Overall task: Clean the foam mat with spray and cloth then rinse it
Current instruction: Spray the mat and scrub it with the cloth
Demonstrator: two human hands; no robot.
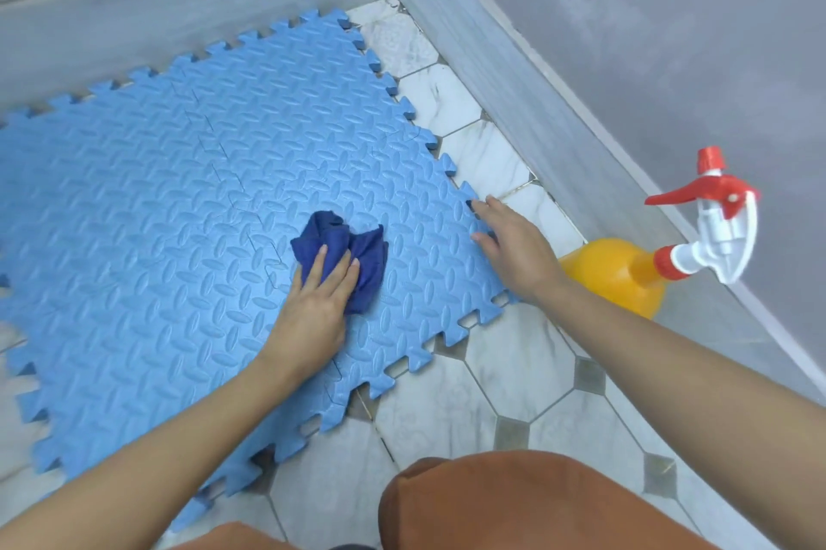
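Observation:
A light blue foam mat (179, 200) of interlocking tiles lies flat on the tiled floor. A crumpled dark blue cloth (353, 247) rests on the mat near its right side. My left hand (315, 308) lies on the cloth, fingers spread flat and pressing it down. My right hand (509, 250) rests at the mat's right edge, fingers apart and touching the edge, holding nothing. A yellow spray bottle (621, 274) with a red and white trigger head stands on the floor just right of my right hand.
Grey walls (603, 35) with a pale skirting meet in a corner behind the mat. White marble-look floor tiles (514, 366) show between the mat and the right wall. My knees in brown cloth (527, 505) fill the bottom edge.

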